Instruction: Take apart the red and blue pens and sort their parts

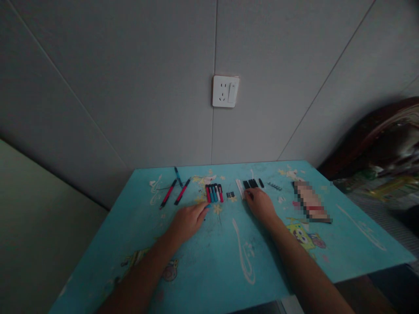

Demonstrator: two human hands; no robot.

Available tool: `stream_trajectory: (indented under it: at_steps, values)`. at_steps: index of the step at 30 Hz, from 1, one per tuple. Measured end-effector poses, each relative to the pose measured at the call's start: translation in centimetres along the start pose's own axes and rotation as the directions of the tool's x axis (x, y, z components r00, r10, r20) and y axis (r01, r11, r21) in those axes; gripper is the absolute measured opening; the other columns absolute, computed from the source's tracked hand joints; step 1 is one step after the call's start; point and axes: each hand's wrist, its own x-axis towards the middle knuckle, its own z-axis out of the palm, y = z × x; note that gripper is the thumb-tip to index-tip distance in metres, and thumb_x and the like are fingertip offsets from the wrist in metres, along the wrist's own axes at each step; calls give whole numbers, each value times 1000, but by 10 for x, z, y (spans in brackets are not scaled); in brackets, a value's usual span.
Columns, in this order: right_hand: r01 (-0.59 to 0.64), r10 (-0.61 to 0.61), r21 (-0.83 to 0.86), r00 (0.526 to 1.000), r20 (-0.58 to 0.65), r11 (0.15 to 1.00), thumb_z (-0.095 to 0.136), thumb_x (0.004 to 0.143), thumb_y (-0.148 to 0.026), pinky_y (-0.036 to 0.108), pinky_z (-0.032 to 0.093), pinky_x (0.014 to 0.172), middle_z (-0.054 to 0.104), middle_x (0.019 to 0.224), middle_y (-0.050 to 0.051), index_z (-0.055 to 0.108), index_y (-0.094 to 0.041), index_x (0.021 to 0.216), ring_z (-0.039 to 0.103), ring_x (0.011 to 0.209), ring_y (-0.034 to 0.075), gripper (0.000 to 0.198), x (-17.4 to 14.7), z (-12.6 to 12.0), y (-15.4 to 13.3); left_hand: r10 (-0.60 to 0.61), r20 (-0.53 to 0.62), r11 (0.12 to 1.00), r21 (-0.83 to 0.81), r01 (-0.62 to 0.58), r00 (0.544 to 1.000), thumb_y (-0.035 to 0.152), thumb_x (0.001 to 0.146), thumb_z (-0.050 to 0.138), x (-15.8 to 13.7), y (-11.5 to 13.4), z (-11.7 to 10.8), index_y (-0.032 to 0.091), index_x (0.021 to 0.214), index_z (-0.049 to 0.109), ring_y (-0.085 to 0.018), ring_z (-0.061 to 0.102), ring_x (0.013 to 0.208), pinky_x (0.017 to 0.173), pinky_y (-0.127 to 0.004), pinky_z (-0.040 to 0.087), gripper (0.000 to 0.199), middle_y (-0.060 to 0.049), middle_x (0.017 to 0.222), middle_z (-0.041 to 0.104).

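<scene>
My left hand point(189, 221) is closed, its fingertips pinched at a small blue piece point(208, 206) that is mostly hidden. Just beyond it lies a row of several short pen barrels point(214, 193) in red, blue and white with black ends. My right hand point(261, 205) reaches over a row of black tubes point(251, 183) and thin white sticks point(240, 187). Its fingers are curled together; whatever they hold is too small to make out. Between the hands lie small dark pieces point(230, 194).
At the left lie two red-and-black pens point(169, 193) and a blue-and-black pen point(178, 176). A lone black tube point(261, 182) and small grey pieces point(274, 186) lie at the right, near a blurred-out flat item point(310, 201). The blue table point(209, 261) meets a grey wall with a socket point(225, 91).
</scene>
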Motion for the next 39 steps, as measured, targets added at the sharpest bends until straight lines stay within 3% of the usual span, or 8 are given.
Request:
stream_trajectory:
  at_steps: [7, 11, 15, 19, 27, 31, 34, 39]
  values:
    - [6, -2, 78, 999, -47, 997, 46, 96, -31, 28, 44, 87, 70, 103, 12, 67, -16, 112, 65, 94, 20, 30, 0, -3, -2, -7, -53, 999, -51, 4, 999, 31, 100, 42, -1, 1, 0, 19, 122, 59, -22, 69, 93, 85, -36, 55, 30, -10, 106, 72]
    - [181, -156, 274, 981, -113, 945, 42, 98, -31, 28, 46, 84, 69, 103, 10, 66, -16, 114, 64, 89, 19, 32, -7, -12, -18, -7, -80, 994, -110, -2, 997, 28, 99, 42, 1, 3, -3, 18, 127, 56, -22, 64, 103, 92, -39, 53, 32, -11, 115, 65]
    - [445, -468, 463, 881, -71, 767, 48, 98, -34, 30, 49, 84, 67, 102, 8, 62, -20, 120, 62, 91, 18, 30, -24, -16, -46, 84, -21, 984, -159, -86, 996, 27, 98, 47, 0, 6, -4, 23, 126, 58, -19, 62, 101, 91, -35, 53, 30, -8, 111, 59]
    - [527, -629, 537, 778, 7, 659, 57, 94, -34, 32, 48, 89, 66, 107, 7, 63, -23, 119, 61, 98, 19, 27, -36, -9, -65, 152, 97, 982, -125, -140, 984, 28, 95, 54, -3, 12, -3, 26, 118, 62, -17, 63, 94, 83, -30, 55, 24, -5, 107, 59]
    - [541, -671, 532, 738, 72, 651, 58, 95, -29, 31, 48, 92, 67, 107, 6, 66, -23, 114, 63, 100, 18, 22, -33, 1, -64, 111, -29, 968, -223, -114, 993, 28, 92, 59, -5, 14, -2, 22, 105, 59, -18, 64, 92, 79, -30, 54, 14, -5, 99, 65]
    - [545, -669, 530, 741, 59, 650, 56, 95, -27, 30, 49, 92, 67, 107, 7, 68, -21, 107, 63, 100, 18, 18, -32, 2, -64, 122, -154, 948, -276, -161, 981, 31, 92, 60, -6, 9, 3, 22, 119, 54, -19, 66, 92, 83, -34, 55, 30, -6, 100, 66]
    - [526, -653, 535, 754, 66, 661, 57, 95, -30, 32, 49, 92, 67, 108, 7, 67, -21, 113, 64, 101, 19, 22, -31, 4, -64, 35, -208, 941, -322, -103, 977, 36, 90, 63, -7, 5, 7, 22, 130, 46, -19, 68, 91, 83, -35, 57, 46, -7, 101, 68]
    - [492, -631, 572, 774, 59, 656, 52, 98, -33, 33, 48, 96, 66, 119, 7, 55, -25, 132, 63, 107, 19, 35, -31, 2, -64, -111, -276, 933, -359, 5, 955, 42, 85, 69, -5, 2, 9, 21, 116, 51, -19, 69, 89, 78, -32, 58, 41, -6, 97, 69]
